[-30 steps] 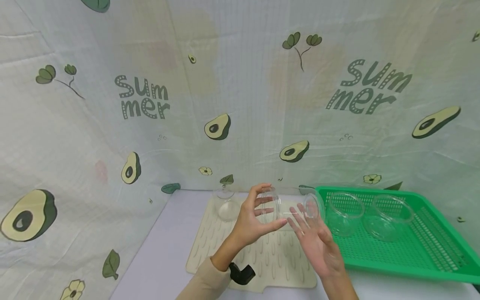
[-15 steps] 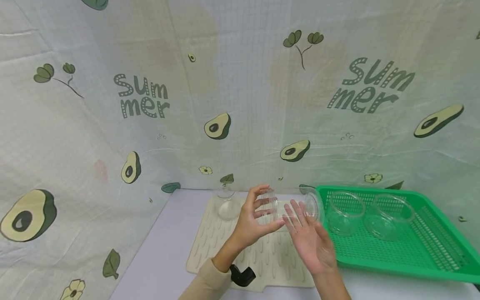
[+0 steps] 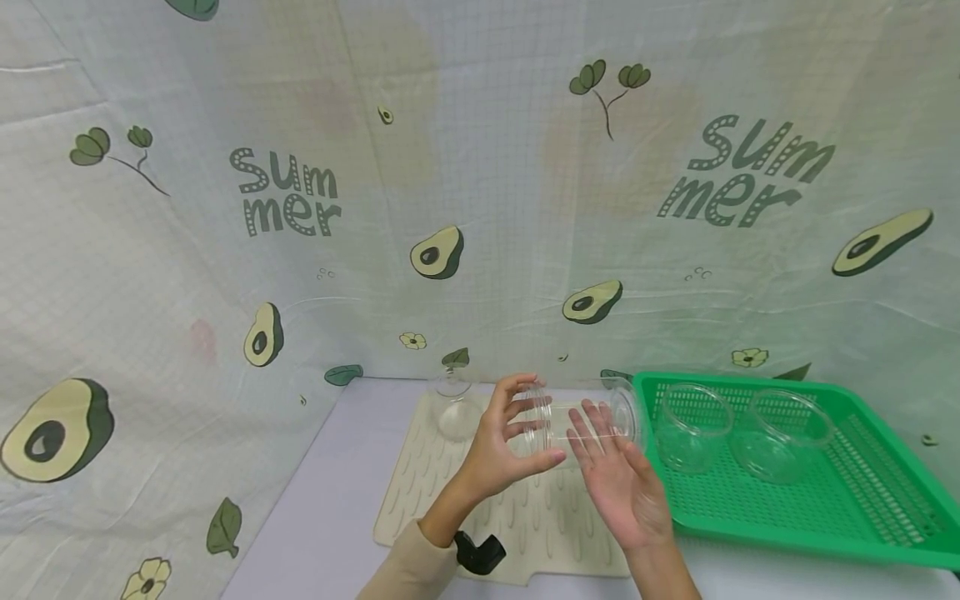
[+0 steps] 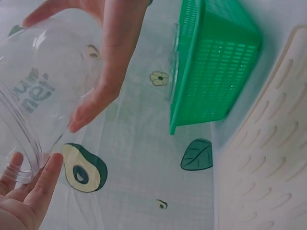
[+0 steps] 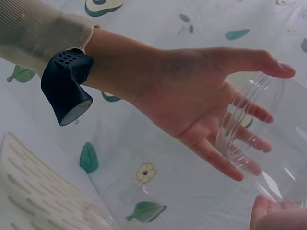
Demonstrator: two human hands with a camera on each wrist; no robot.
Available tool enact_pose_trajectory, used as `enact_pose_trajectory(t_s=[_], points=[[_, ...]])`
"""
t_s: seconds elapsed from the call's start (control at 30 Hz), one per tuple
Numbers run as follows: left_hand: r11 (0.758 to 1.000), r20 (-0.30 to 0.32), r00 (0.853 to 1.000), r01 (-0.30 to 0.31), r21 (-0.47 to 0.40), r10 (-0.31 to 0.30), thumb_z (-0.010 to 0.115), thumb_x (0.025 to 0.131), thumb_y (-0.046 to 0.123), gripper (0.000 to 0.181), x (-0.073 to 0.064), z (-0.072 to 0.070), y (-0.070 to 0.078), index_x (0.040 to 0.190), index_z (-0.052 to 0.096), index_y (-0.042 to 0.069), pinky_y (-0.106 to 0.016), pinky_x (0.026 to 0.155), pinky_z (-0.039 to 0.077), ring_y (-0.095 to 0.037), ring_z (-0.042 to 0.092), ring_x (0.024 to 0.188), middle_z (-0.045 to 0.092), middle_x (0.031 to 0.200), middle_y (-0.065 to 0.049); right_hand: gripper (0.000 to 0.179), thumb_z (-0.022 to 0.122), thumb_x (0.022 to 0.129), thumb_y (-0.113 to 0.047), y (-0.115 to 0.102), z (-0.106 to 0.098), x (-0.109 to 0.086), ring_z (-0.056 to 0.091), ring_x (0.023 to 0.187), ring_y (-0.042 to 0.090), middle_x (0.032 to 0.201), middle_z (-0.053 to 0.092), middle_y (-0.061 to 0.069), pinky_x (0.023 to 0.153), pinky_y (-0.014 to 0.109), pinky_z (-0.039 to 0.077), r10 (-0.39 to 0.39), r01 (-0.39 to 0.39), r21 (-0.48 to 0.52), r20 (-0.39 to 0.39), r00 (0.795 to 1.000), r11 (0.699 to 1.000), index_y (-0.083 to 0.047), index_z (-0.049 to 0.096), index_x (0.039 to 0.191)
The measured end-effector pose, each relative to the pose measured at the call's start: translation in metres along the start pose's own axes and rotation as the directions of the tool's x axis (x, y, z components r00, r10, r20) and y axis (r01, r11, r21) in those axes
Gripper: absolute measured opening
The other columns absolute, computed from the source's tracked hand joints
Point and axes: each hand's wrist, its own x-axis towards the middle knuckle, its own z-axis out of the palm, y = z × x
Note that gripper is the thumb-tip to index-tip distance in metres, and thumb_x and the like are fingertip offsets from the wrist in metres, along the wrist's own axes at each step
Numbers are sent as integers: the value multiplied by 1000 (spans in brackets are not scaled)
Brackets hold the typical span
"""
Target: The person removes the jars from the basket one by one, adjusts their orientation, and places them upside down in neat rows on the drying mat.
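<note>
A clear jar [image 3: 624, 404] lies sideways in the air above the mat, its ridged mouth to the left and its base to the right. My left hand [image 3: 498, 442] holds the mouth end, fingers over the far side and thumb below; the right wrist view shows this hand [image 5: 192, 96] with its fingers seen through the rim. My right hand [image 3: 626, 487] is palm up, its straight fingers seen through the jar wall as they support it from below. In the left wrist view the right hand [image 4: 117, 52] spans the jar [image 4: 53, 72] near its base.
Another clear vessel [image 3: 457, 417] stands at the back left of the beige ridged mat [image 3: 420, 500]. At the right is a green basket [image 3: 780, 542] with two clear jars, one [image 3: 690, 450] beside the other [image 3: 776, 458]. A printed curtain [image 3: 495, 167] hangs behind.
My right hand has moved left along the jar, away from its base end, and its fingers have straightened. The left hand and the jar have shifted only slightly left and down.
</note>
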Motion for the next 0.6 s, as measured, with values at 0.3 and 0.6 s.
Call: enact_pose_trajectory(t_s=[0.3, 0.6], points=[[993, 19, 1000, 6, 121, -8, 84, 77, 8, 90, -4, -7, 0, 150, 32, 21, -46, 101, 48, -32, 49, 131, 41, 149, -7, 49, 41, 106, -14, -3, -3, 0, 11, 152, 26, 159, 30, 7, 121, 37, -2, -22, 22, -1, 64, 998, 1000, -14, 24, 152], [964, -13, 1000, -6, 266, 10, 87, 75, 17, 96, -5, -21, 0, 153, 31, 22, -49, 105, 44, -23, 41, 138, 41, 151, 0, 42, 45, 104, -11, -17, -6, 10, 26, 147, 26, 152, 35, 6, 121, 36, 11, -53, 69, -115, 136, 989, 991, -13, 36, 146]])
